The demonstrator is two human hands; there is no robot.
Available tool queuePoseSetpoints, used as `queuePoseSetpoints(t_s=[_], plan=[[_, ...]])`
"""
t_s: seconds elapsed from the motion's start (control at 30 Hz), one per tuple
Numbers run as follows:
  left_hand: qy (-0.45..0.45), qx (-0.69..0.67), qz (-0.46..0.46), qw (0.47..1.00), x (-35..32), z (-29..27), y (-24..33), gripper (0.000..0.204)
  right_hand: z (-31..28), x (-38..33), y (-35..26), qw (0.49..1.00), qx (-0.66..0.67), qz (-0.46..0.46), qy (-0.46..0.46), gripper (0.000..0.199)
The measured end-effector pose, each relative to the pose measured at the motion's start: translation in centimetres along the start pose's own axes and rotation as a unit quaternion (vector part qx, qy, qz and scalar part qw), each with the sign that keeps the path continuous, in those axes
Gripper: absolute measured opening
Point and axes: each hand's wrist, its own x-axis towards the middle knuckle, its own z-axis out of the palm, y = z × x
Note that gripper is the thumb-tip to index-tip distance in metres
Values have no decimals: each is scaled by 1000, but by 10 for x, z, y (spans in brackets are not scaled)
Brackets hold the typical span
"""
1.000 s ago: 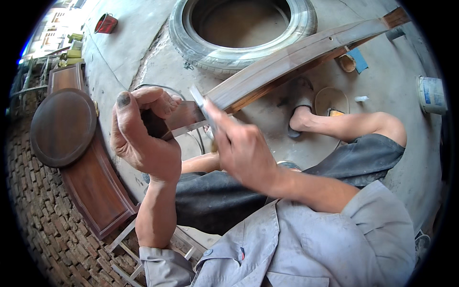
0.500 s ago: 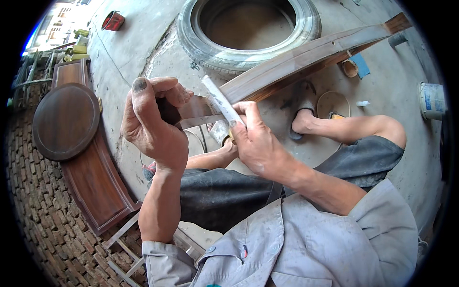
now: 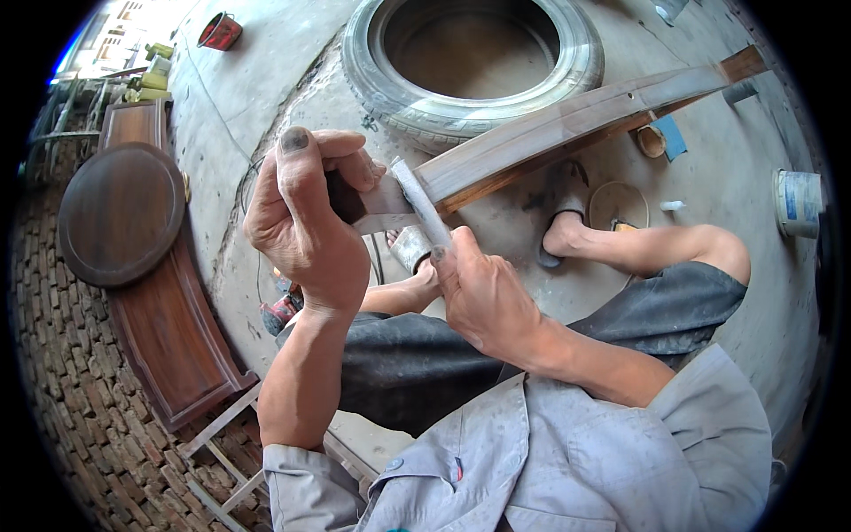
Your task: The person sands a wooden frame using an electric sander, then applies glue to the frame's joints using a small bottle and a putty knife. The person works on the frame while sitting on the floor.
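My left hand (image 3: 306, 230) is closed, its thumb raised, around the dark near end of a long, slightly curved wooden piece (image 3: 550, 131). This piece has a dusty pale face, a brown underside and a small hole toward its far right end. Pinched in my right hand (image 3: 492, 301) is a narrow grey-white flat strip (image 3: 420, 202), dusty on its face; its exact kind does not show. The strip lies across the wood just right of my left hand, seemingly touching its edge. My left fingertips are partly hidden behind the wood.
Beyond the wood lies a large tyre (image 3: 390, 102) on the concrete floor. A dark wooden panel (image 3: 182, 337) with a round wooden disc (image 3: 122, 215) lies at left beside bricks (image 3: 75, 390). A red bucket (image 3: 220, 32), a blue sheet (image 3: 671, 139) and a white bucket (image 3: 799, 204) stand around.
The strip has turned steeper and slid lower against the wood's edge, with my right hand slightly lower. My left hand and the wood's near end appear a little further right as the view shifts.
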Motion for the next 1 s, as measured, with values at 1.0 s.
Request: queuePoseSetpoints(t_s=[1.0], plan=[[-3,-8,16,1000,5,6,1,38,-27,-23,30,911,348,127,-179,28]])
